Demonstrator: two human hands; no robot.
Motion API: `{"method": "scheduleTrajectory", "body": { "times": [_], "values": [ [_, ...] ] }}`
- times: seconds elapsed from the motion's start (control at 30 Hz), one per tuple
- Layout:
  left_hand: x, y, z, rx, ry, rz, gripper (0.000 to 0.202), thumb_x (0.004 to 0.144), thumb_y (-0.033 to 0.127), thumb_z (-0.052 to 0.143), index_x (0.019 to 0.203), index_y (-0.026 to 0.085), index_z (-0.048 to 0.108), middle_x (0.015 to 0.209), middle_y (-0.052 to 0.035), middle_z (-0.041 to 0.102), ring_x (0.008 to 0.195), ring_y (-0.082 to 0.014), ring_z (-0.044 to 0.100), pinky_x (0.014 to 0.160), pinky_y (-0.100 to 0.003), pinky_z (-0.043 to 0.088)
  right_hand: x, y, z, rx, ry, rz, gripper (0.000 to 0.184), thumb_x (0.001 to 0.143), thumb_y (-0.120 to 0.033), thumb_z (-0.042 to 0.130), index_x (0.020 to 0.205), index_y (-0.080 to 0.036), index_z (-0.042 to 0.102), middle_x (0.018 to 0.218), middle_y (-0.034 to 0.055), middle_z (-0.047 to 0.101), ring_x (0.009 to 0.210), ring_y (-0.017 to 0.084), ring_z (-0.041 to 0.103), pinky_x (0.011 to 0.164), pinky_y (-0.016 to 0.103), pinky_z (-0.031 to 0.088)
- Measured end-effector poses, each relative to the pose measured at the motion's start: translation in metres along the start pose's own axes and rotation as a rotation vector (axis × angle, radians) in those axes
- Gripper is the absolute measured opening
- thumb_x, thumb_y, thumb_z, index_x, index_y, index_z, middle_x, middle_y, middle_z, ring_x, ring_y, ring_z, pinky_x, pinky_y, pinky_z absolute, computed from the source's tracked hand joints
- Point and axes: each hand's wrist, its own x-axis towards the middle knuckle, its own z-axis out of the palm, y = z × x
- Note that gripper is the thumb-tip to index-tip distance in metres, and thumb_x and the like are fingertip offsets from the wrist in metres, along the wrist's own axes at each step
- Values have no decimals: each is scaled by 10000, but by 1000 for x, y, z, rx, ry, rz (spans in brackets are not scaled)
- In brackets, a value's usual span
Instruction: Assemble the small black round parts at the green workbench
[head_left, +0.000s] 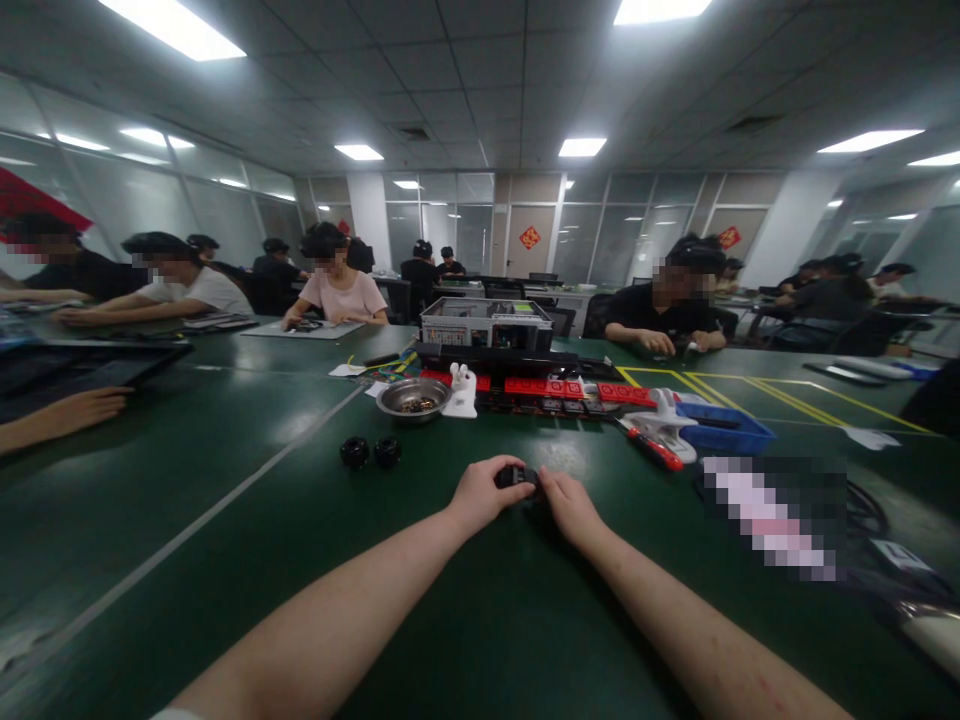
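Both my hands meet over the green table [225,440] near its middle. My left hand [480,492] and my right hand [570,505] are closed on a small black part [517,477] held between their fingertips. What kind of part it is I cannot make out. Two similar round black parts [370,452] lie on the table to the left of my hands, apart from them.
Behind my hands stand a metal bowl [413,398] with small pieces, a white holder [463,391], red and black trays [570,392], a red-handled tool [654,448], a blue bin [727,428] and an open computer case [486,325]. Several other people sit round the tables.
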Motion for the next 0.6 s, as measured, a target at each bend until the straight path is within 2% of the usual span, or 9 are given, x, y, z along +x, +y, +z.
{"method": "scheduleTrajectory", "body": {
  "times": [0.17, 0.33, 0.43, 0.5, 0.53, 0.57, 0.6],
  "values": [
    [0, -2, 0, -26, -17, 18, 383, 623, 453, 565, 917, 210, 585, 868, -25, 611, 805, -172, 548, 736, -291, 420, 1, -1, -1, -20, -42, -45, 476, 816, -459, 266, 574, -156, 542, 599, 29, 539, 624, 153, 497, 583, 258, 357],
    [2, -8, 1, -127, -21, -63, 413, 644, 474, 531, 921, 172, 581, 859, -56, 603, 765, -177, 562, 652, -280, 449, -1, 2, 1, 43, -37, -75, 303, 769, -412, 410, 777, -158, 574, 740, 40, 568, 701, 159, 507, 632, 269, 383],
    [3, -9, 2, -196, -37, -105, 428, 638, 476, 537, 926, 161, 570, 859, -60, 600, 670, -154, 572, 568, -255, 456, 0, -2, -6, 113, 91, -108, 304, 775, -403, 395, 883, -164, 548, 836, 56, 565, 778, 174, 506, 703, 298, 384],
    [4, -10, 4, -228, -42, -143, 443, 637, 478, 538, 939, 155, 561, 846, -60, 603, 580, -129, 564, 525, -247, 451, 1, -16, -19, 167, 220, -116, 311, 789, -407, 362, 869, -161, 533, 827, 60, 556, 792, 179, 500, 720, 308, 377],
    [4, -10, 4, -227, -41, -155, 447, 635, 478, 540, 942, 154, 560, 831, -58, 607, 548, -120, 557, 520, -249, 449, 0, -26, -27, 191, 251, -108, 312, 792, -414, 353, 794, -160, 533, 770, 54, 549, 760, 177, 499, 698, 305, 377],
    [4, -9, 5, -215, -38, -157, 445, 633, 478, 542, 940, 156, 562, 815, -52, 611, 536, -117, 553, 528, -252, 448, -3, -39, -36, 224, 225, -108, 328, 794, -425, 345, 712, -161, 522, 701, 44, 534, 709, 170, 496, 660, 297, 379],
    [4, -9, 5, -192, -32, -149, 437, 630, 476, 545, 933, 162, 568, 801, -45, 614, 547, -121, 556, 549, -257, 449, -8, -55, -45, 259, 141, -139, 358, 794, -443, 338, 646, -165, 507, 635, 32, 510, 652, 160, 488, 617, 289, 377]
  ]
}}
